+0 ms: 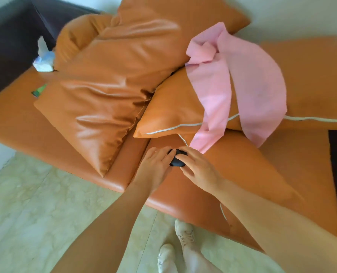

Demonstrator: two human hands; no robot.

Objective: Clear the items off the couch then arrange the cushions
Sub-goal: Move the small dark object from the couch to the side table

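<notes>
Couch (301, 164) spanning mid-frame, orange cushions (104, 75) heaped upper centre, pink cloth (252, 85) draped right of them, left hand (155, 166) flat-fingered touching small black object (176, 161) at centre, right hand (199, 168) curled over it.

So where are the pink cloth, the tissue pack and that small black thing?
pink cloth (256, 79): head view, its broad middle.
tissue pack (43, 63): head view, its white wrapper.
small black thing (176, 161): head view, the part showing between the hands.

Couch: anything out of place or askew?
Yes. Two orange cushions lie toppled on the seat instead of upright. A pink cloth is draped over one. A tissue pack and green item sit near the dark armrest.
</notes>
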